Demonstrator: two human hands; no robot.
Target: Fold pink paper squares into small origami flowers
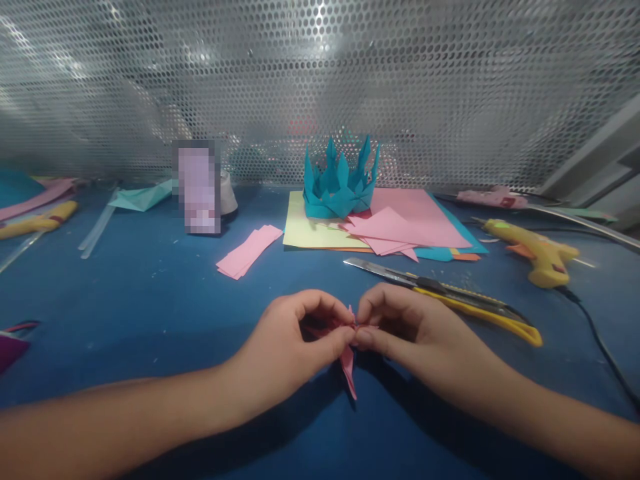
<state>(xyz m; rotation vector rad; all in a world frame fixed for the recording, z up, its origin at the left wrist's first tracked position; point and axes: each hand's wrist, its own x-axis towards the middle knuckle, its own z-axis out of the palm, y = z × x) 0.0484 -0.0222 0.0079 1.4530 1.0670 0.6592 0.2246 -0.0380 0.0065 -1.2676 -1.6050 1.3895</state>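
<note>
Between my two hands, just above the blue tabletop, is a small folded pink paper piece, with one pointed end hanging down toward me. My left hand pinches it between thumb and fingertips from the left. From the other side my right hand pinches it too, thumb tip close to the left thumb. Most of the folds are hidden behind the fingers. A yellow-handled utility knife lies just beyond my right hand, its blade end pointing left. Past my left hand rests a small stack of pink paper strips.
A blue folded-paper crown stands on stacked coloured sheets by the perforated metal screen. A yellow glue gun with a black cord lies at right. Another glue gun and clear glue sticks are at left.
</note>
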